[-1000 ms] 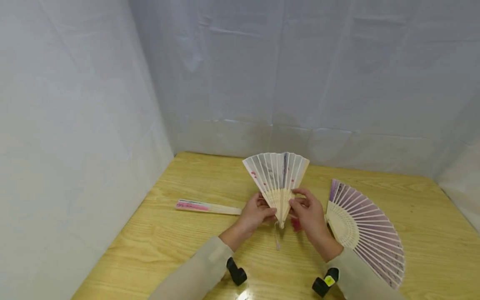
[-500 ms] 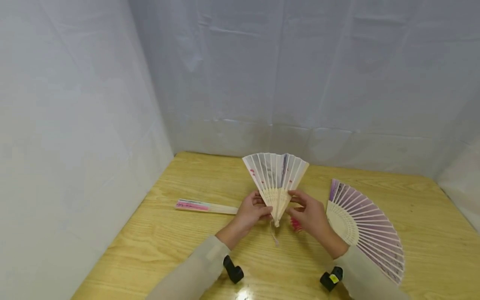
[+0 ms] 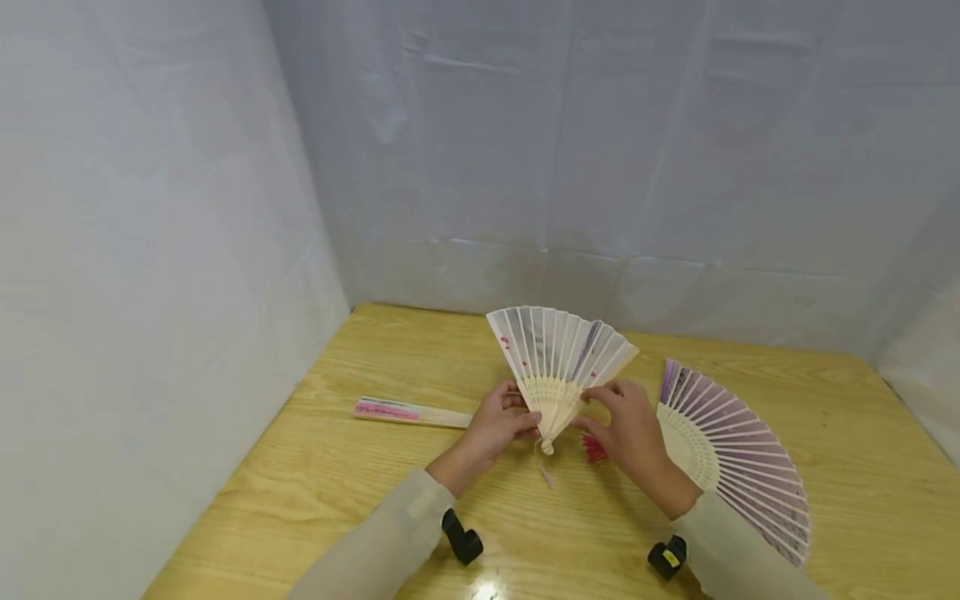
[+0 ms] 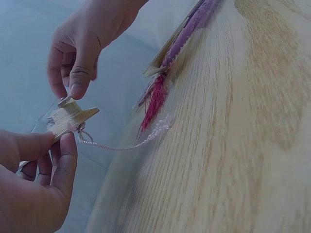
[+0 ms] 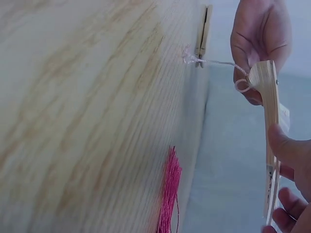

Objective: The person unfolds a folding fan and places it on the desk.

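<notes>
A white folding fan (image 3: 547, 346) with small red petals is partly spread above the table, its pivot end toward me. My left hand (image 3: 495, 425) grips its left side low down, thumb across the ribs near the pivot. At the right edge, my right hand (image 3: 630, 437) pinches the outer stick between thumb and fingers; the right wrist view shows the thumb against that wooden stick (image 5: 271, 111). From the pivot dangles a pale cord with a tassel (image 4: 159, 128). Much of the fan's leaf is out of sight in both wrist views.
On the right lies a purple folding fan (image 3: 750, 442), spread wide, partly under the right forearm. A crimson tassel (image 3: 594, 448) rests beside its pivot end. A folded fan with a pink end (image 3: 405, 412) lies left on the wooden table (image 3: 300, 492). White sheeting (image 3: 480, 150) surrounds the table.
The white fan has spread wider, its right edge swinging right and down with the right hand. Its pivot and the left hand have shifted slightly left.
</notes>
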The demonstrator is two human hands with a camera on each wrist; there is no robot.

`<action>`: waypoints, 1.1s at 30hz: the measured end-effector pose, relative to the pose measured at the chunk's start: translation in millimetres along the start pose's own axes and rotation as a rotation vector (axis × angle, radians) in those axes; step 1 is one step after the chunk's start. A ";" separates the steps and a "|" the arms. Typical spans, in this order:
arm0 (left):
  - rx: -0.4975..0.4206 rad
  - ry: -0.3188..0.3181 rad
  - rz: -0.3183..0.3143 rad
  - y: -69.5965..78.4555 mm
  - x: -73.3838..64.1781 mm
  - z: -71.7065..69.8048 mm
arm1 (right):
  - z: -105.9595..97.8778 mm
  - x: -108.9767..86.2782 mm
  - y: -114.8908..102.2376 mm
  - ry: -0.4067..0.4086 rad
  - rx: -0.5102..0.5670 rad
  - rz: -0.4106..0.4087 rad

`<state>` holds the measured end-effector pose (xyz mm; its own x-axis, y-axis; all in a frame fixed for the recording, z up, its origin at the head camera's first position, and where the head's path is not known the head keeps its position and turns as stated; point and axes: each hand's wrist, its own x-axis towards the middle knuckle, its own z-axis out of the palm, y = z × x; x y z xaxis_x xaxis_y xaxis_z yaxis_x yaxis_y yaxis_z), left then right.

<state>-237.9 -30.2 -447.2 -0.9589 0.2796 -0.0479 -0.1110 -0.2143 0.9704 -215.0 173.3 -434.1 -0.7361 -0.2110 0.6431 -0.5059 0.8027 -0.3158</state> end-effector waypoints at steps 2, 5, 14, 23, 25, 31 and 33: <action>-0.001 0.000 0.001 -0.1 0.5 -0.4 | 0.2 0.9 1.2 0.043 -0.023 -0.044; 0.002 0.002 0.002 -0.5 1.5 -0.8 | -0.4 2.5 2.6 0.087 -0.041 -0.102; 0.024 0.023 0.017 -0.9 3.4 -1.7 | -1.9 2.1 4.3 0.136 -0.071 -0.178; 0.008 0.038 0.036 0.2 6.9 -2.3 | -2.3 0.0 7.2 0.148 -0.108 -0.187; 0.018 0.034 0.048 0.9 6.9 -2.2 | -1.8 -0.5 7.8 0.151 -0.112 -0.188; 0.030 0.061 0.059 2.4 7.4 -1.8 | -1.9 -2.7 7.8 0.147 -0.128 -0.171; 0.030 0.074 0.055 2.9 8.1 -2.2 | -2.3 -3.3 7.1 0.141 -0.124 -0.169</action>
<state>-246.5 -30.7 -445.2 -0.9802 0.1978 -0.0110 -0.0511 -0.1988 0.9787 -215.1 181.0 -436.9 -0.5716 -0.2749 0.7731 -0.5507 0.8270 -0.1132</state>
